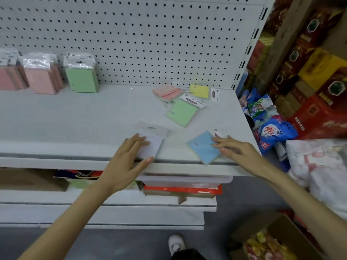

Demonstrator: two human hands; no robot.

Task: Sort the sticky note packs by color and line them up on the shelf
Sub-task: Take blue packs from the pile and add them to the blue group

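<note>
We're laying L hand (128, 158) flat-fingered on white pack (153, 145) at shelf (75, 113) front; R hand (234, 149), fingers straight, is covering blue pack (202, 147) corner. Leftmost pink packs (6, 78) are getting cut off.

The left hand (129, 162) lies flat on a white pack (151, 145) at the shelf's (75, 119) front edge; the right hand (236, 150) touches a blue pack (201, 148) nearby. Behind lie a green pack (181, 113), a pink pack (167, 92) and a yellow pack (199, 91). Upright pink packs (40, 79) and upright green packs (81, 77) stand back left.
</note>
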